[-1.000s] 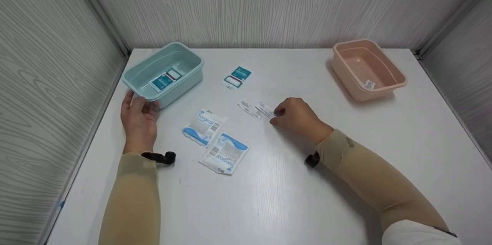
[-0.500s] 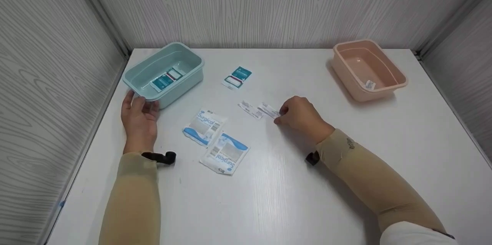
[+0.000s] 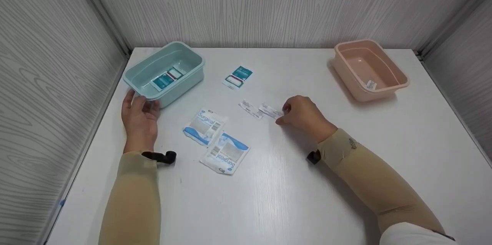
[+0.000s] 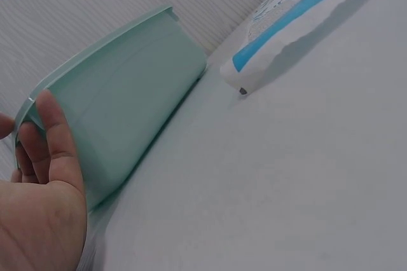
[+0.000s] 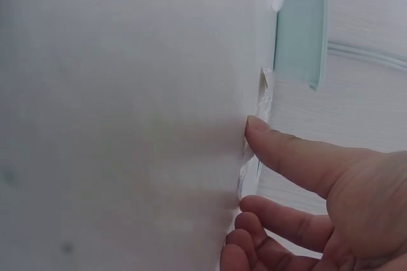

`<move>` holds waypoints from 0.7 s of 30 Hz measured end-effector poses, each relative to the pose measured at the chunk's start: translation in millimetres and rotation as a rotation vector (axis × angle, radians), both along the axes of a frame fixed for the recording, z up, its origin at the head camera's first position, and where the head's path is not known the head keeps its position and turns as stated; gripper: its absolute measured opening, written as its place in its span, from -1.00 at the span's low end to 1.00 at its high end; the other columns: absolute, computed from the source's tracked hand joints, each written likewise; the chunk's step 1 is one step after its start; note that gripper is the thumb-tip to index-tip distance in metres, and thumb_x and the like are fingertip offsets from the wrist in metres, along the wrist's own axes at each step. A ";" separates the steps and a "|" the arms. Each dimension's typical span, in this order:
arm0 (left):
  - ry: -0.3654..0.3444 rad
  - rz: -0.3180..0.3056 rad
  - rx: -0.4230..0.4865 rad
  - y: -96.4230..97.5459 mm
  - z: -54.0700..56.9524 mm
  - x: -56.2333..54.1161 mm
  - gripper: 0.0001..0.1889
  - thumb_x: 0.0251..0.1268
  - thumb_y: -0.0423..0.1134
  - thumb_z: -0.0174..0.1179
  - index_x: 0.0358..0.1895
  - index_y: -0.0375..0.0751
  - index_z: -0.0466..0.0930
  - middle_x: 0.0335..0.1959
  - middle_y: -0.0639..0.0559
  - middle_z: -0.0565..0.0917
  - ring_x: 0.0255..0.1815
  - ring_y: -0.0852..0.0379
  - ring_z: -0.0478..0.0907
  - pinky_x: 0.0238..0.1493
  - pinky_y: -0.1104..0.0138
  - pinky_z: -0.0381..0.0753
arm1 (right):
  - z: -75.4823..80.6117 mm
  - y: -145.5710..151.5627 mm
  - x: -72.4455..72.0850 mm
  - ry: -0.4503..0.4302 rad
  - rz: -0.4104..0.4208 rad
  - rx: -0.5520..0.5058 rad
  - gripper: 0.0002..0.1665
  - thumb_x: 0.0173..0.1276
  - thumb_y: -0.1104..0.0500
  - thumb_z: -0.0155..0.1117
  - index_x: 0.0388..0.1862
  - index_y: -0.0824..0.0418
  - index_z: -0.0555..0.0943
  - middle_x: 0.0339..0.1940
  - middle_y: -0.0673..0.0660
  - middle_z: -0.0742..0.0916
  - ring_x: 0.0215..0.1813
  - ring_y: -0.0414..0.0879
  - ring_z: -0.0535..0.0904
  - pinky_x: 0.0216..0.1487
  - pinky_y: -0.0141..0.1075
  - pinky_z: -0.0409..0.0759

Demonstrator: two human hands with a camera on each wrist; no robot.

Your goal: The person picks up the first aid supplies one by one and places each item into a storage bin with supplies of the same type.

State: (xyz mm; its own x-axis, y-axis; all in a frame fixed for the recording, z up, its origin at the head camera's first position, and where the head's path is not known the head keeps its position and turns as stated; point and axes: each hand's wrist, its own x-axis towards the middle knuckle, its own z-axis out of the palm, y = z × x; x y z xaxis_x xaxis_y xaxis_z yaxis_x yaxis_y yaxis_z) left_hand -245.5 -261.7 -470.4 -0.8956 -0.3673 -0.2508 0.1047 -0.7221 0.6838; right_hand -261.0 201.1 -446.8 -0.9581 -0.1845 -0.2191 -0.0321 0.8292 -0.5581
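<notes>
On white table (image 3: pixel 276 199), gripping blue-green tub (image 3: pixel 183 88) at frame left with left fingers (image 4: pixel 57 134), pinching white strip (image 3: pixel 270 111) mid-frame with right fingers (image 5: pixel 283 220); seemingly partway, with teal packet (image 3: pixel 162 82) inside tub, four loose packets (image 3: pixel 226 154) left.

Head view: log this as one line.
left hand: holds green tub | right hand: pinches white strip | pink tub: white packet inside

Left of the right hand's (image 3: pixel 303 116) grip and a little nearer the wearer, one blue-and-white packet (image 3: pixel 203 126) meets another packet (image 3: pixel 225 153) (both read "Surgical"). Beyond the grip, also leftward, a teal-and-white sachet (image 3: pixel 237 77) lies flat. Beyond it to the right stands a pink bin (image 3: pixel 369 69) with a small white piece (image 3: pixel 371 85) inside. Farthest off rises a grained back wall (image 3: pixel 246 7).
</notes>
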 end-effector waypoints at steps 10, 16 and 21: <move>0.005 -0.002 -0.009 1.5 1.2 1.2 -0.27 0.66 -0.41 0.27 0.73 0.18 0.29 0.72 -0.05 0.40 0.54 0.04 0.54 0.16 0.36 0.87 | 2.1 1.2 1.1 -0.014 0.012 0.024 -0.69 0.37 0.11 0.71 -0.08 0.29 0.84 -0.03 0.21 0.85 -0.06 0.05 0.66 -0.05 -0.14 0.69; -0.011 0.014 -0.012 1.2 0.1 -1.3 -0.29 0.61 -0.42 0.32 0.66 0.18 0.33 0.67 -0.06 0.42 0.46 0.05 0.57 0.12 0.37 0.87 | 2.0 5.7 0.8 -0.026 0.011 0.005 -0.68 0.39 0.14 0.69 -0.03 0.28 0.80 -0.01 0.20 0.80 -0.08 0.03 0.61 -0.08 -0.18 0.65; -0.012 0.008 0.001 0.7 0.0 -1.1 -0.27 0.60 -0.43 0.33 0.67 0.18 0.32 0.72 -0.07 0.39 0.56 0.03 0.54 0.12 0.35 0.88 | 2.6 16.6 0.8 -0.028 -0.014 -0.012 -0.71 0.46 0.13 0.61 0.01 0.28 0.77 -0.02 0.21 0.79 -0.13 0.01 0.63 -0.17 -0.24 0.64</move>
